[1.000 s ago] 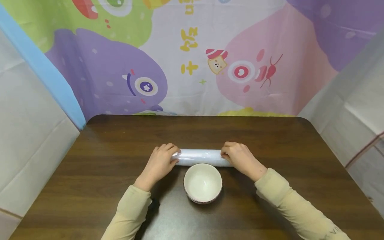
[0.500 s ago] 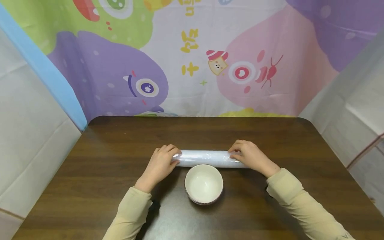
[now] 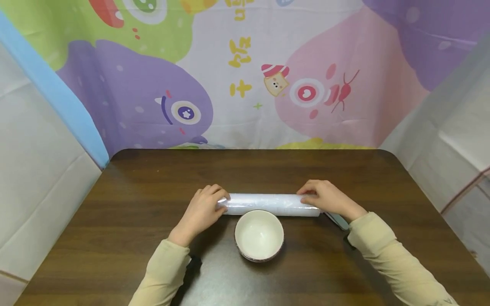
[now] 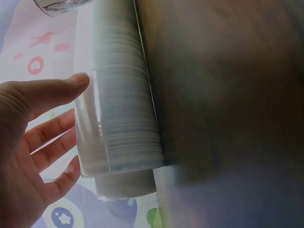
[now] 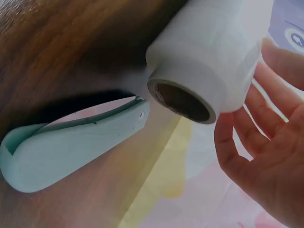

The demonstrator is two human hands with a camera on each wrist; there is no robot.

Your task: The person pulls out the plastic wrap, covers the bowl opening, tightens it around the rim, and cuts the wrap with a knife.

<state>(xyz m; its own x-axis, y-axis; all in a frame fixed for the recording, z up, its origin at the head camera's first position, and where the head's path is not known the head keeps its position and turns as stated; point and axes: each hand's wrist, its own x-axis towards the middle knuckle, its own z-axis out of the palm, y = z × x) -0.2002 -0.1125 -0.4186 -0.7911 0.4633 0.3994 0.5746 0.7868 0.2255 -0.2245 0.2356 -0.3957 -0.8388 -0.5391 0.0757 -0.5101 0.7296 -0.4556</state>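
Note:
A roll of cling film [image 3: 264, 204] lies crosswise on the table, just behind a white-lined bowl [image 3: 259, 235]. My left hand [image 3: 201, 209] holds the roll's left end, thumb on the near side and fingers over the far side. In the left wrist view the thumb touches the film and the core sticks out below. My right hand [image 3: 330, 196] holds the roll near its right end, thumb and fingers on either side. The hollow core end shows in the right wrist view. Beside it lies a mint-green folding knife [image 5: 78, 140], its blade folded into the handle.
The dark wooden table [image 3: 115, 255] reaches back to a printed cartoon cloth [image 3: 245, 85]. Pale panels [image 3: 34, 170] stand at both sides. Near the left sleeve is a dark object [image 3: 192, 267], partly hidden.
My right hand has slid right along the roll, baring its right end. The knife has come into sight under the right wrist. The left hand keeps its place; the roll sits slightly nearer.

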